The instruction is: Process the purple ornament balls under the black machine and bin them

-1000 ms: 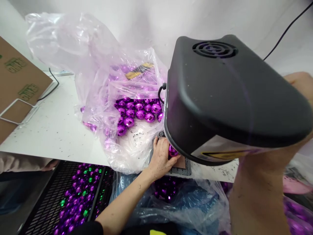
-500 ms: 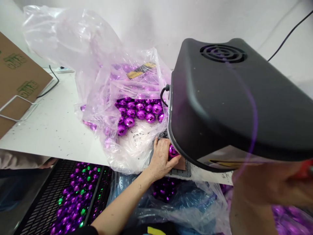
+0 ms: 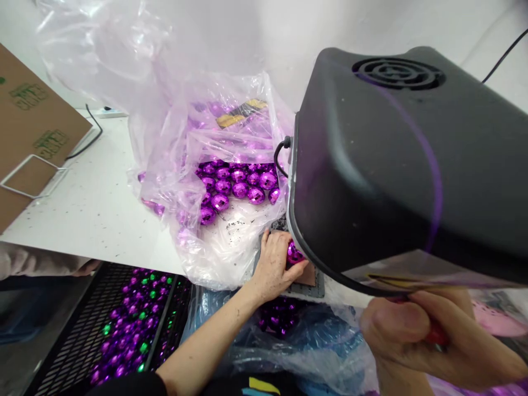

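My left hand (image 3: 275, 263) is closed on a shiny purple faceted ball (image 3: 294, 253), at the foot of a large black-housed machine (image 3: 396, 181). The ball sits on a brown block (image 3: 307, 276) on a grey slotted base plate (image 3: 317, 288); its right side is hidden by the housing. My right hand (image 3: 441, 335), below the machine's front edge, is wrapped round a red handle (image 3: 437, 334), only partly visible. Left of the machine, an open clear plastic bag (image 3: 223, 258) lies on the table with many similar purple balls (image 3: 239, 190) inside.
A black crate (image 3: 78, 319) of purple and green balls stands below the table edge at left. A cardboard box (image 3: 37, 126) with a white wire frame (image 3: 35, 176) leans at far left. Bluish plastic (image 3: 322, 341) with dark purple balls lies below the table. Another person's sleeve (image 3: 37, 261) shows at left.
My right hand has moved left and a little down with the red handle, coming more fully into view. My left hand keeps its hold on the ball. The whole view has shifted slightly.
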